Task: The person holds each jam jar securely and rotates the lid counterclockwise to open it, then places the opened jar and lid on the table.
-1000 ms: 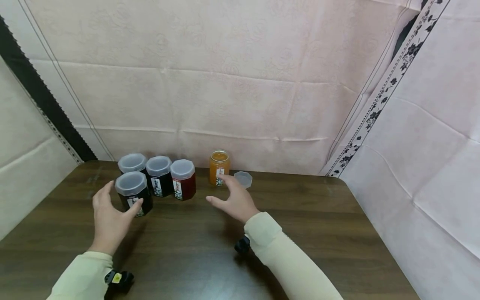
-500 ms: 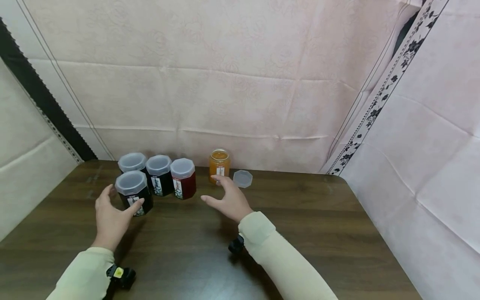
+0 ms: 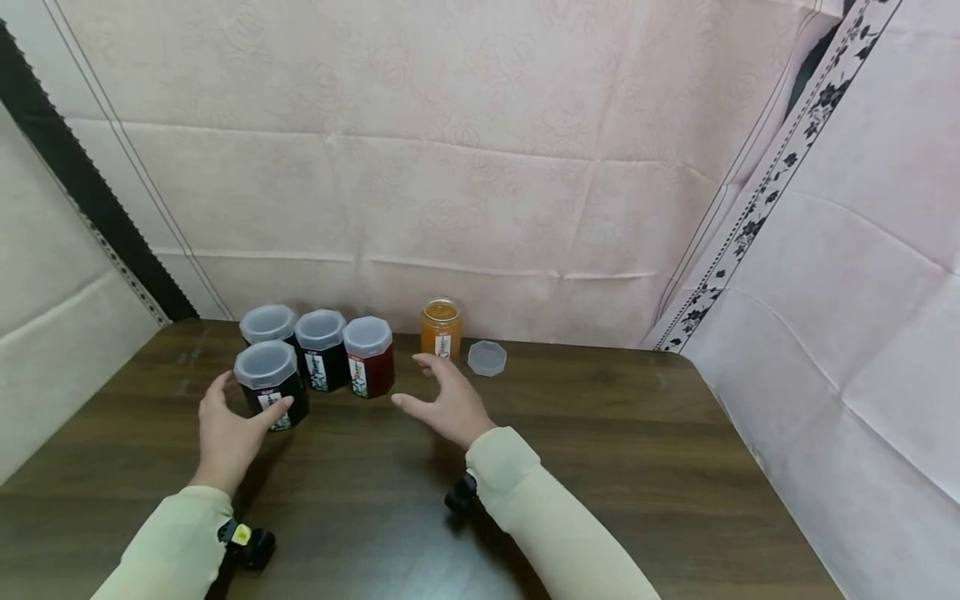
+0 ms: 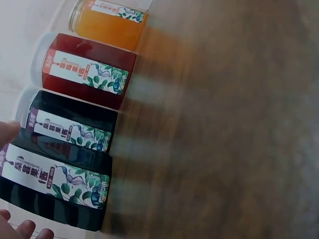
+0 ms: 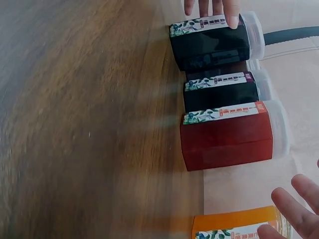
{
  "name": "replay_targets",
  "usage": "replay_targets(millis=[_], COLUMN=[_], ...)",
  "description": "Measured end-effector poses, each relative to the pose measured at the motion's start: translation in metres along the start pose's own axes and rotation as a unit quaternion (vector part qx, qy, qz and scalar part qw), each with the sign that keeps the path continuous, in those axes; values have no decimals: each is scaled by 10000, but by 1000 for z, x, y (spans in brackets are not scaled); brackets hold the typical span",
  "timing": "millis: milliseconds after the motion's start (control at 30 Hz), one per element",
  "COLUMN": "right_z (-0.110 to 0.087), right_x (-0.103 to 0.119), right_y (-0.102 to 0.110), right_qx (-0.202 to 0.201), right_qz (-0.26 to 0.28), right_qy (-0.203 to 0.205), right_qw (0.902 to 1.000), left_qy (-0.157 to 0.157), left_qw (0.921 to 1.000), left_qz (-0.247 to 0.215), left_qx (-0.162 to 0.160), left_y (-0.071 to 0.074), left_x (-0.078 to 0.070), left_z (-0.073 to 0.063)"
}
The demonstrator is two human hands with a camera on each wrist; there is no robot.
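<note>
In the head view my left hand [image 3: 228,437] spans the front dark jar [image 3: 258,390], which stands on the table under a translucent cap. The thumb overlaps the jar's label; in the left wrist view a narrow gap shows between the other fingertips [image 4: 46,234] and the dark jar's side. My right hand [image 3: 453,410] hovers with fingers spread and nothing in them, in front of an orange jar [image 3: 441,329]. That jar has a bare round rim, without the pale cap the others wear. A translucent octagonal cap [image 3: 487,357] lies flat beside it.
Behind the front jar stand two more dark jars [image 3: 267,323] [image 3: 324,362], and a red jar [image 3: 372,372] is to their right. The brown wooden table [image 3: 600,467] ends at a pale cloth wall [image 3: 480,208] behind the jars.
My right hand has drawn back leftward and toward me, away from the orange jar. My left hand has shifted slightly closer around the front dark jar. The jars have stayed put.
</note>
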State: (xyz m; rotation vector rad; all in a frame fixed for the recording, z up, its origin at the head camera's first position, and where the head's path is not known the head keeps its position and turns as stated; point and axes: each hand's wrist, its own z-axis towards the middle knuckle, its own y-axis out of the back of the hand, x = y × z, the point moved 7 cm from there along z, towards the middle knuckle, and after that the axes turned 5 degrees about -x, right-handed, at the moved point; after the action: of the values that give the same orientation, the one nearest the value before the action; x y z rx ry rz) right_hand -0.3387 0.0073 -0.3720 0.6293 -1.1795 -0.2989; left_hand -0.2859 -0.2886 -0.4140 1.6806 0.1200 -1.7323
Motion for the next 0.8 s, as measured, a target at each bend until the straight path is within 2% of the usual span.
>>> replay_targets(millis=[100,233,500,800], right_z=[0,1,1,3], right_x=[1,3,8,12], right_y=[-5,-10,-17,-26], right_qx=[62,106,166,203], right_qz=[65,67,137,240], right_qy=[-37,-82,-83,-105], right_qw=[10000,9999,9997,9995], left_qy=[27,-102,-233,-103], left_qw=[9999,9998,9991,9988], left_qz=[-61,-114,22,67], left_qx=[85,117,346,470], left_y=[0,1,-2,-5], left_x=[3,4,6,10], left_z=[2,3,8,10])
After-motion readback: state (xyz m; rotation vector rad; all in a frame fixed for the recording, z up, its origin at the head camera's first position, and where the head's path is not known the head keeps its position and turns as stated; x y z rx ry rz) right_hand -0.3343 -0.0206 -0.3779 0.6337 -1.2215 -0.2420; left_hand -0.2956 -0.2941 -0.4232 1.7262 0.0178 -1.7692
